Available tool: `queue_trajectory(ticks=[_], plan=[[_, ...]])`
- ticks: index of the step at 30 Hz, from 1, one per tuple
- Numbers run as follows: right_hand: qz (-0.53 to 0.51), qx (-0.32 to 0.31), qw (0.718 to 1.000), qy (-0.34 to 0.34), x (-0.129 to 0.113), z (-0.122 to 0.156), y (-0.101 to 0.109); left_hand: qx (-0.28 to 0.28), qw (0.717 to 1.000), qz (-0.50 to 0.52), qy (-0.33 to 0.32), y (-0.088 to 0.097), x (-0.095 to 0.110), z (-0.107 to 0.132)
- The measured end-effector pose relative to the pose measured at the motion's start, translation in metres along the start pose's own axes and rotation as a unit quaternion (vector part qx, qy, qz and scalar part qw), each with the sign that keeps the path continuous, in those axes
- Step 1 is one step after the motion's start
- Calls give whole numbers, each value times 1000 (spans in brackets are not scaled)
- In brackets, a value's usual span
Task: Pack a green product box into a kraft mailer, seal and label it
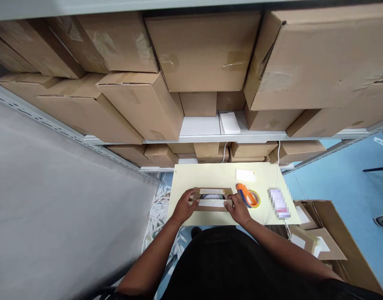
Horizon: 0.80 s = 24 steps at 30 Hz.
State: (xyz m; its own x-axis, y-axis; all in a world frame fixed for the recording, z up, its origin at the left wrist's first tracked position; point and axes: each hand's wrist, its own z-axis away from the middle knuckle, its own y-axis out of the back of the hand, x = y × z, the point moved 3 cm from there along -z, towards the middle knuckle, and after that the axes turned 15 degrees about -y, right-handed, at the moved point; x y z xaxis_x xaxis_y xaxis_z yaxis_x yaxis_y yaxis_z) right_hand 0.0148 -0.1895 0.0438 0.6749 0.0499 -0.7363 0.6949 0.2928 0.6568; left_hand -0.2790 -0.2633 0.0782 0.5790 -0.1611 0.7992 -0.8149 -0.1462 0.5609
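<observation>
- Cardboard box: small and flat, lying on the pale yellow worktop just in front of the person, flaps partly open, with white strips across the top.
- Left hand: fingers curled over the left end of the box, pressing a flap down; closed on the box edge.
- Right hand: gripping the right end of the box in the same way, fingertips on the flap.
- Handling, as a judgement: the box looks light and thin-walled, stiff along the edges but easily dented on the flaps; best held by both short ends, as now.
- Tape dispenser: orange, just beside the right hand, with a yellow roll.
- White card: near the far edge of the worktop.
- Shelves: beyond the worktop, stacked with large brown cartons.
- Open carton: on the floor, at the right.
</observation>
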Motion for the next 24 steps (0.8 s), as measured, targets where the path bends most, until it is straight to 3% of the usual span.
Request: queue_trajectory(ticks=[4,9,15,20,24], plan=[[-14,-7,999,-31,2,1,2,15,998,-48,-38,-5,-1,11],[-36,16,994,-106,8,2,-3,29,992,-111,-47,-17,-6,6],[-41,-1,993,-115,11,-1,4,-50,969,-230,-78,-29,1,-2],[91,98,985,-104,53,-7,42,-135,957,-222,-131,-40,3,2],[206,65,957,-196,88,-20,40,-141,961,-206,-118,-49,3,4]])
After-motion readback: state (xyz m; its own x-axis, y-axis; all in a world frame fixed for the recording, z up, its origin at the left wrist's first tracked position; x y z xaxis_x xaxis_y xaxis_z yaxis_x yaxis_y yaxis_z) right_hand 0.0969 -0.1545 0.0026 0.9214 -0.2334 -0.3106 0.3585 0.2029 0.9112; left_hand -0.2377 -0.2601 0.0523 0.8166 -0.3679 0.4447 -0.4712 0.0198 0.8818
